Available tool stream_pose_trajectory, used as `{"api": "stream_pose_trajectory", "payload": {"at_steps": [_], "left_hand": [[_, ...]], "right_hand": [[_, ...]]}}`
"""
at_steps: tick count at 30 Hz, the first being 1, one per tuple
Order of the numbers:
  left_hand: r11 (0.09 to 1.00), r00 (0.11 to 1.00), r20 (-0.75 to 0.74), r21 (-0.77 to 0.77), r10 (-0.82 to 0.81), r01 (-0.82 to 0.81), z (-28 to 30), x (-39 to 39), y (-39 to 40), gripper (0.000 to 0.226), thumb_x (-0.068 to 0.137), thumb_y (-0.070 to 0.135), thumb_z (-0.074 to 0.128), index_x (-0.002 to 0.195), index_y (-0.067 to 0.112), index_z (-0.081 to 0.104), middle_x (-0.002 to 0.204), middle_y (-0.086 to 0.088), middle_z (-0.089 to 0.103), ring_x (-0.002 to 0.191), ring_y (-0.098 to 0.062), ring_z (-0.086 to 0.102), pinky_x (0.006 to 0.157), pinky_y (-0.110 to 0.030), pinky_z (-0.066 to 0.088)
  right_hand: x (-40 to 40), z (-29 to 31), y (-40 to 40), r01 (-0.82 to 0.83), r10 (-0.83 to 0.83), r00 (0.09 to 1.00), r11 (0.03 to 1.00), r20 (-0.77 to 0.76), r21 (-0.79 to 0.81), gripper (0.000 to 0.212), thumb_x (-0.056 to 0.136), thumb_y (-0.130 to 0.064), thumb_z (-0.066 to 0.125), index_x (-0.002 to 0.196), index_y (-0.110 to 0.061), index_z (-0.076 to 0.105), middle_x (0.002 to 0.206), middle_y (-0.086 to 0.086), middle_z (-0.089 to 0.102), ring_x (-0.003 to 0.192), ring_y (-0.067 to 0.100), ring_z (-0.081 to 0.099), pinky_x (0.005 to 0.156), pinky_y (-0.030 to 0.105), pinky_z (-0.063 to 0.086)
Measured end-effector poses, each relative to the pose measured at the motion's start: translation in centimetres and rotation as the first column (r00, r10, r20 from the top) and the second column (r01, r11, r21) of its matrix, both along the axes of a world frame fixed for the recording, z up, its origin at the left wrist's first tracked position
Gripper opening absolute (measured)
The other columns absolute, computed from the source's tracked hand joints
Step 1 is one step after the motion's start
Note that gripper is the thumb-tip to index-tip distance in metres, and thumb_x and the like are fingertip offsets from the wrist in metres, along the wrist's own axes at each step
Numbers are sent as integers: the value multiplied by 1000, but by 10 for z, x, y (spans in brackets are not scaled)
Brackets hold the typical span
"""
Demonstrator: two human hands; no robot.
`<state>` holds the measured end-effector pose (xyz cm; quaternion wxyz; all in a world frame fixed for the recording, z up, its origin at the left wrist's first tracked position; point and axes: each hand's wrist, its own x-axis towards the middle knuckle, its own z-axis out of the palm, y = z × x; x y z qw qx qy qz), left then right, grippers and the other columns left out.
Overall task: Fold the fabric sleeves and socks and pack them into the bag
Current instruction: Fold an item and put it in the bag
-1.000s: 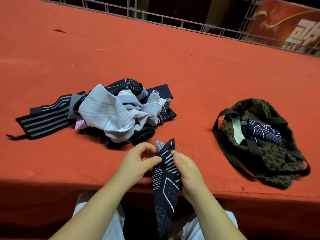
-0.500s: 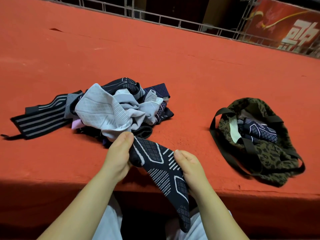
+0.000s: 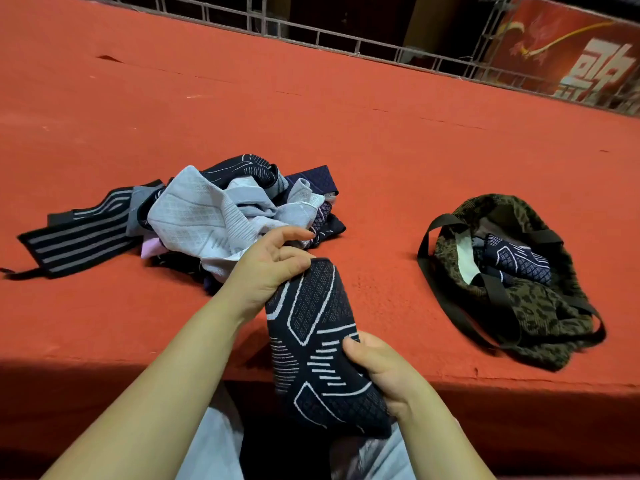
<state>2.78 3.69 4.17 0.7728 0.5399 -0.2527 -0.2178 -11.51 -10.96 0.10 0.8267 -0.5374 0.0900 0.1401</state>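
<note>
Left hand: my left hand grips the top end of the dark patterned sleeve, thumb curled over its upper edge, the index finger held out straighter toward the pile.
Right hand: my right hand pinches the sleeve's right edge lower down, thumb on the front face, the other fingers hidden behind the cloth.
Sleeve: navy-black knit with white lines and diamond mesh panels, held stretched between my hands, running from the near edge of the red surface down over my lap; its lower end hangs in front of my light trousers.
Pile: a heap of unfolded pieces lies just beyond my left hand, pale grey-white ones on top, dark patterned ones beneath and behind, a bit of pink at the lower left edge.
Striped piece: a black band with grey stripes sticks out flat from the pile's left side.
Bag: a dark leopard-print bag with black straps lies slumped to the right, well apart from the pile, its mouth open toward me.
Bag contents: inside it a folded dark sleeve with white lines, beside a white label; whether more lies under it I cannot tell.
Surface: red felt-covered table under everything.
Beyond: a metal railing along the far edge, and a red banner at top right.
</note>
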Motion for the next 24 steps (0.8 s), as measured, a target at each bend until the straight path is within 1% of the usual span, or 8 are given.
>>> {"api": "stream_pose_trajectory", "payload": {"at_steps": [3,5,10,12,14,17,20,24], "left_hand": [[992,993,-19,30,120,-120,-7,2,-6,25,85,-5,58,95,17,57,58,5,65,54,-4,60,54,-15,49],[992,991,-64,36,121,-119,-15,5,-4,20,82,3,63,96,16,57,61,4,65,54,-4,60,53,-15,48],[986,962,-236,68,-134,154,-34,-7,2,45,73,33,65,113,13,59,105,-11,67,89,-19,65,78,-32,50],[962,913,-340,69,-224,262,-38,-22,2,40,75,36,60,111,18,62,99,-1,71,85,-15,66,74,-32,50],[956,914,-336,103,-227,276,-39,-33,-1,39,74,32,61,111,19,61,94,4,71,80,-12,65,69,-28,51],[994,949,-308,57,-71,93,-38,-31,-10,43,73,11,68,115,11,57,99,-3,70,82,-16,66,67,-28,54],[990,903,-420,-64,86,-124,-28,-20,-15,30,87,0,53,116,9,49,92,-5,66,71,-15,62,63,-30,52],[992,965,-228,6,127,-129,-13,-22,-25,31,89,-4,51,111,17,52,83,1,67,68,-8,64,58,-22,51]], "right_hand": [[-2,11,-1,112,-108,993,985,42,-133,41,72,-39,76,97,-7,71,95,14,73,81,23,71,72,32,57],[-4,14,-5,160,-150,987,965,65,-209,34,81,-35,60,96,-5,68,90,12,74,77,20,71,68,28,55],[-5,16,-8,324,-302,942,932,149,-163,20,84,-26,61,86,-15,78,94,12,74,86,23,70,75,32,55],[0,13,-10,450,-435,890,885,138,-115,24,83,-27,58,86,-13,77,96,14,73,87,25,70,78,36,54],[4,12,-10,522,-499,851,838,162,-162,24,91,-23,51,94,-13,73,100,12,73,92,25,69,84,39,51],[3,11,-10,534,-497,844,815,201,-226,25,97,-18,45,102,-14,69,102,8,73,95,24,68,83,36,51],[0,9,-9,488,-442,869,841,223,-232,17,93,-19,54,102,-13,68,99,9,73,91,24,69,77,32,53],[0,16,-9,446,-390,886,866,250,-227,35,80,-27,60,107,-7,65,104,14,72,95,28,68,81,37,54]]}}
